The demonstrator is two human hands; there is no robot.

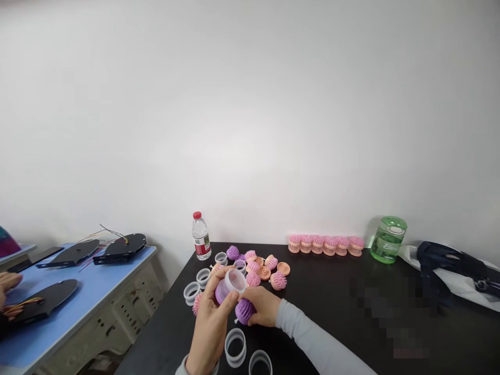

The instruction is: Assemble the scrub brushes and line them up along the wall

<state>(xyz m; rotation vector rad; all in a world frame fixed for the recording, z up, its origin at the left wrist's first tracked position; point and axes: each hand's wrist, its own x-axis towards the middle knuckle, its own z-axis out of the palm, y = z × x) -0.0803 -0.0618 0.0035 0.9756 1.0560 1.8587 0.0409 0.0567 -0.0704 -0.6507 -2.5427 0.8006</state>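
- Head view, hidden and cut off: the person's left hand (211,325) covers the lower wall of a purple brush head capped with a clear plastic ring (230,285), which it grips between thumb and fingers above the black tabletop (332,307).
- The person's right hand (262,306) closes around a second purple bristled brush head (245,311), just below and right of the first; its fingers hide most of the piece. Whether the two pieces touch cannot be told.
- Both forearms leave the picture at the lower edge; the right one wears a grey sleeve (312,344).
- A pixelated patch (390,312) masks part of the tabletop on the right.
- At the left edge, another person's hand (8,284) shows only in part, above a blue table (78,307) bearing flat black plates (117,249) with thin wires.
- A dark garment on white cloth (453,271) is cut off by the right edge.
- Containers: a clear plastic water bottle with a red cap (201,237) stands upright at the far table edge; its fill level cannot be made out.
- A green translucent jar (388,239) stands near the wall, contents unclear.
- Loose parts: empty clear rings (235,347) lie near the hands; a heap of pink, orange and purple brush heads (261,266) lies beyond them; a row of pink brush heads (326,245) lines the wall.
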